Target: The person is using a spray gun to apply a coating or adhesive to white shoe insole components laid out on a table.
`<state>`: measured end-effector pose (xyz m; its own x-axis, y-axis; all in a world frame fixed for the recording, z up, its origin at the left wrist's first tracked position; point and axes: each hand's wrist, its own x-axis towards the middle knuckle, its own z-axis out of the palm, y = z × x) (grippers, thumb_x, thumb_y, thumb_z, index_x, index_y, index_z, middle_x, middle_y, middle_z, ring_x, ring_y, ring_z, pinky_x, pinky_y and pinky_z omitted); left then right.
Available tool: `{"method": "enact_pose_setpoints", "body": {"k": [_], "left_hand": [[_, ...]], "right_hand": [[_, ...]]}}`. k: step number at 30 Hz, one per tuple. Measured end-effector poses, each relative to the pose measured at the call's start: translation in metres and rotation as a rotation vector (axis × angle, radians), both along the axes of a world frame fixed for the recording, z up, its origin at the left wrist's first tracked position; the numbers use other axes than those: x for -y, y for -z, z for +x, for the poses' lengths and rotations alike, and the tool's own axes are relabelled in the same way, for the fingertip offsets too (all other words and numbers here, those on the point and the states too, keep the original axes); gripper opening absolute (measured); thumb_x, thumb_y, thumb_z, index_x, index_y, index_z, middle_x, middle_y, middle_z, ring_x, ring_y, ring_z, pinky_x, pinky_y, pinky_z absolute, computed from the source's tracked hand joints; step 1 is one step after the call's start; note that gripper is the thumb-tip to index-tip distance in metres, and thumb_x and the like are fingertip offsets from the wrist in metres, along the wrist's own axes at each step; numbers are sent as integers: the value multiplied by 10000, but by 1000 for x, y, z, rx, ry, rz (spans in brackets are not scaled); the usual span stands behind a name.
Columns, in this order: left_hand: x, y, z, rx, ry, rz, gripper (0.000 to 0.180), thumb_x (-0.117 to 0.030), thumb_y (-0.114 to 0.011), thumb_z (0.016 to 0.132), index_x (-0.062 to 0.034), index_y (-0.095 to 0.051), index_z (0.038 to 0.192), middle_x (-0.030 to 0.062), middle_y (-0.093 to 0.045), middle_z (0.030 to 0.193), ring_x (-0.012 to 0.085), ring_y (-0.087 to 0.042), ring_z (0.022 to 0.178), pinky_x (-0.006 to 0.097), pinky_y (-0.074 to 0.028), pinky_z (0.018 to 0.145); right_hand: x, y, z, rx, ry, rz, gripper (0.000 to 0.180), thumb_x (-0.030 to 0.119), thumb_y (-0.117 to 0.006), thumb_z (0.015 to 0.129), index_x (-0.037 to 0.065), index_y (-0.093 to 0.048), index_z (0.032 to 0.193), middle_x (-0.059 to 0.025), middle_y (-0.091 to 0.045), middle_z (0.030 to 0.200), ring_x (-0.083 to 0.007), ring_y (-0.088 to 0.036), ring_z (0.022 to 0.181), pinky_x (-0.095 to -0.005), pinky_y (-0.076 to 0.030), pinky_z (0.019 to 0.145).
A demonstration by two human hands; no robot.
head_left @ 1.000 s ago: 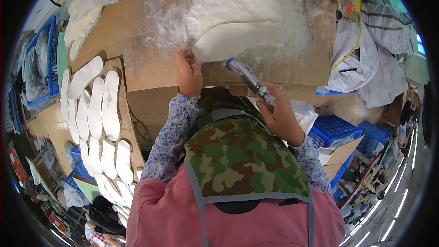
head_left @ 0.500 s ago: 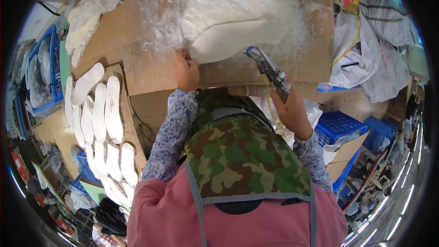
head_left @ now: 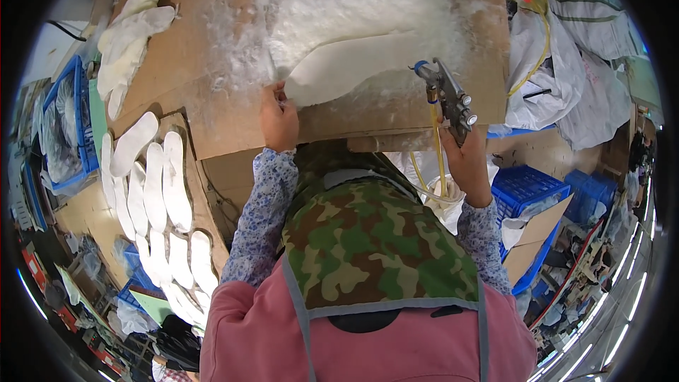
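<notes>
A long white insole [head_left: 353, 65] lies flat across the cardboard-covered bench [head_left: 233, 122], along the near edge of a patch of fluffy white residue [head_left: 353, 7]. At the insole's left end is my left hand [head_left: 279, 122], its thumb and fingers pinched together on the tip. My right hand [head_left: 468, 164] is wrapped round the handle of a metal spray gun [head_left: 449, 95] with a blue-ringed nozzle. That nozzle points up and left, just off the insole's right end. A yellow hose [head_left: 440, 148] hangs from the gun.
On a board at the left lie several white insoles [head_left: 177, 180] in rows. Fuzzy cream pieces [head_left: 134, 49] are piled at the bench's far left corner. Blue crates [head_left: 527, 191] stand low on the right, below white sacks [head_left: 541, 64]. Another blue crate [head_left: 71, 120] is at the far left.
My right hand has swung the spray gun to the right, turning it more upright and away from the insole's near edge. My left hand stays at the insole's left tip.
</notes>
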<state>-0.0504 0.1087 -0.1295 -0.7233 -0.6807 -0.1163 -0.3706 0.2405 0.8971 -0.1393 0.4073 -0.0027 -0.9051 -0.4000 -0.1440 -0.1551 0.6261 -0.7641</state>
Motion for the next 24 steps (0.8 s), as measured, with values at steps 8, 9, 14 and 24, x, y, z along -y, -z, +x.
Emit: {"method": "enact_pose_setpoints", "body": {"k": [8,9,14,24], "left_hand": [[6,-3,2,-23,29,28,350,30,-530,805,11,-558,1153,113,-622,907,192,-587,808,314,-484,728],[7,-2,3,-14,27,48,355,28,-535,804,15,-557,1158,108,-618,907,187,-583,813,310,-482,732],[7,-5,1,-8,40,63,361,22,-549,805,25,-555,1166,96,-607,908,173,-569,826,296,-476,749],[5,-24,-5,-190,31,377,363,33,-546,820,28,-555,1183,50,-590,953,124,-537,858,267,-454,779]], "right_hand": [[-13,1,-9,-50,67,-25,285,82,-573,908,-59,-510,1147,-210,-640,964,-343,-622,857,-389,-482,743],[-14,0,-9,-20,78,-22,285,82,-575,905,-59,-512,1144,-215,-640,955,-350,-620,854,-396,-479,736],[-15,8,-3,-77,67,24,294,89,-583,895,-59,-512,1139,-228,-621,904,-367,-602,816,-409,-466,713],[-2,-16,1,228,-210,-131,310,82,-634,872,-23,-511,1137,-150,-609,848,-259,-573,711,-370,-468,650]]}}
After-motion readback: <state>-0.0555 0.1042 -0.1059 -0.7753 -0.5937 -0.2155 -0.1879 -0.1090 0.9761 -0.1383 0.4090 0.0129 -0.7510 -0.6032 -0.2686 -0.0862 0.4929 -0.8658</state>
